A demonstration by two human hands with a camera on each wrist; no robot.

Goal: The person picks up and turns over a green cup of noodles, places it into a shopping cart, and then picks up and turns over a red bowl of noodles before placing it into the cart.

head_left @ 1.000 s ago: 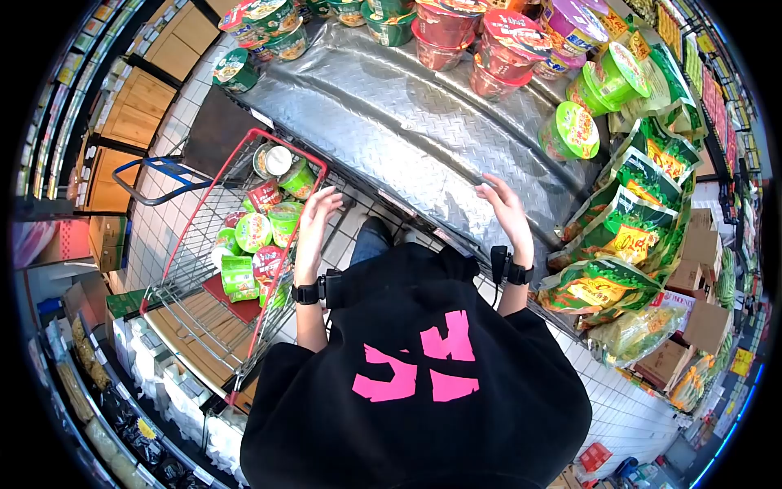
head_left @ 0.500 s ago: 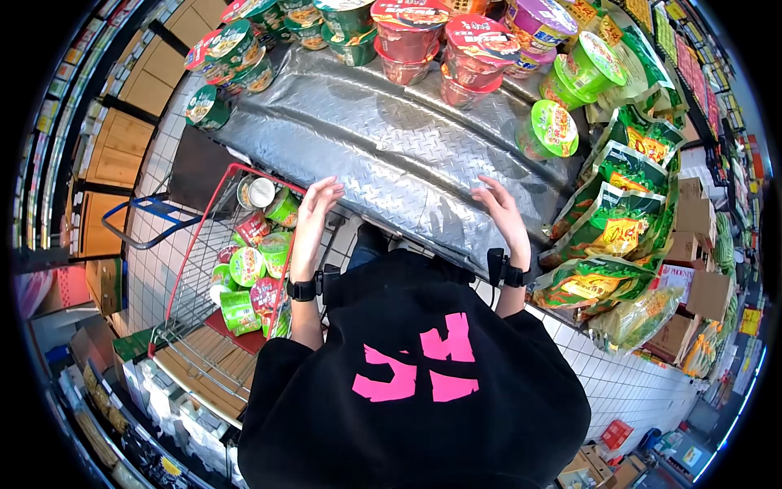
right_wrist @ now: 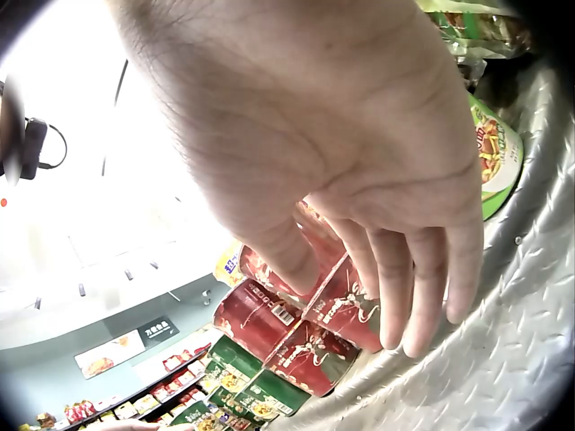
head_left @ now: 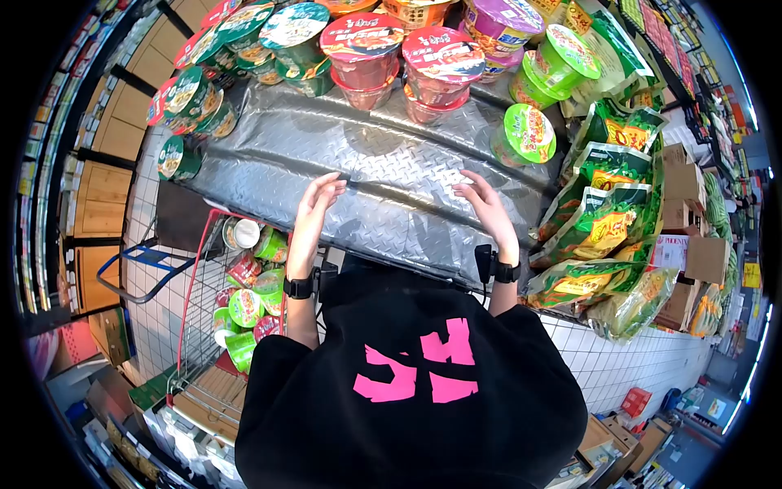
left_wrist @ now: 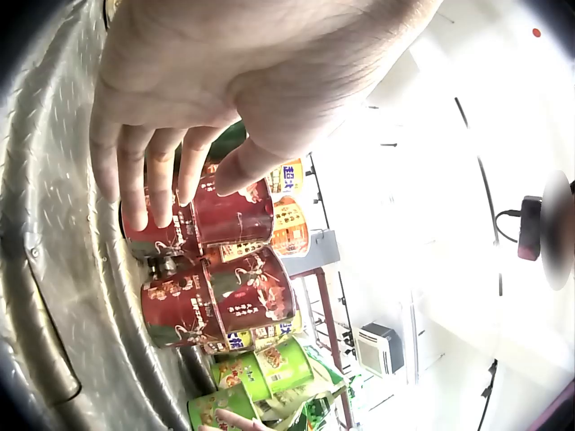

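Observation:
Both hands are raised over the near part of a metal tread-plate display surface (head_left: 285,155), holding nothing. The left hand (head_left: 315,212) has relaxed, slightly bent fingers; in the left wrist view its fingers overlap stacked red instant noodle cups (left_wrist: 256,292). My right hand (head_left: 490,216) is held likewise, fingers loosely extended, nearest a single green-lidded noodle cup (head_left: 525,134). Two stacks of red noodle cups (head_left: 444,65) stand beyond the hands. Dark green noodle cups (head_left: 295,41) are at the back left, and a purple cup (head_left: 505,20) is at the back right.
A red-rimmed shopping cart (head_left: 189,285) with several noodle cups (head_left: 246,308) stands at the left, beside a blue-handled trolley (head_left: 147,257). Green bagged goods (head_left: 607,224) line the right side, with cardboard boxes (head_left: 683,191) beyond. Another green cup stack (head_left: 558,65) stands behind.
The view has turned and come closer to the display, so its cups look larger and sit further left. The cart has slid lower in view. Both empty hands now lie further over the metal surface.

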